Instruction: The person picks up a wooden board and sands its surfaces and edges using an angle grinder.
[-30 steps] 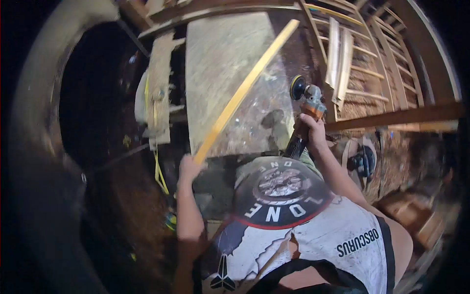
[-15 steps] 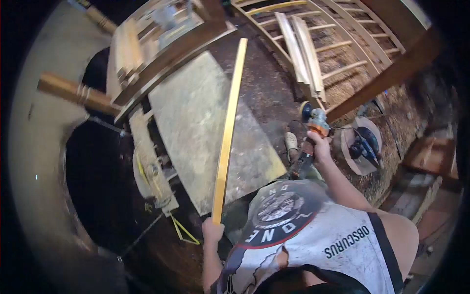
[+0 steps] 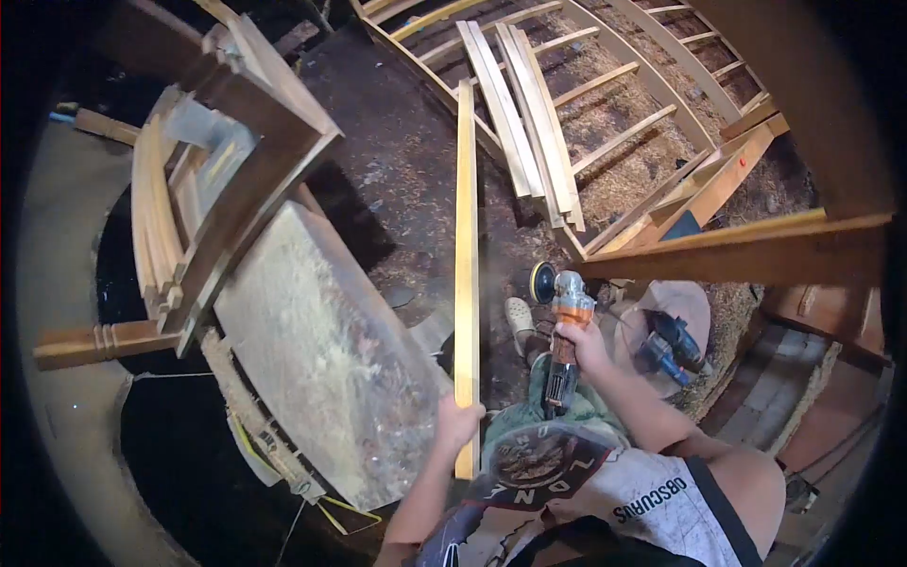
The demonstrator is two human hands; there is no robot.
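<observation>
Item one: a long wooden strip, pale yellow, straight, square-edged, held to the right of the stained counter; whether its far end met the slatted frame beyond, I could not tell. My left hand had its fingers wrapped round it close to the near end, a short stub showing below. Handling: judged light and stiff, unlikely to slip, perhaps splintery along the edges; gripped so near one end, it would lever on the wrist, and a hold nearer the middle would balance better. Item two: a power tool, orange and grey, with a yellow-rimmed round pad, held before my body. My right hand had its fingers closed round the barrel. Handling: judged rigid, dense, heavy toward the head; best held by the barrel, clear of the pad.
</observation>
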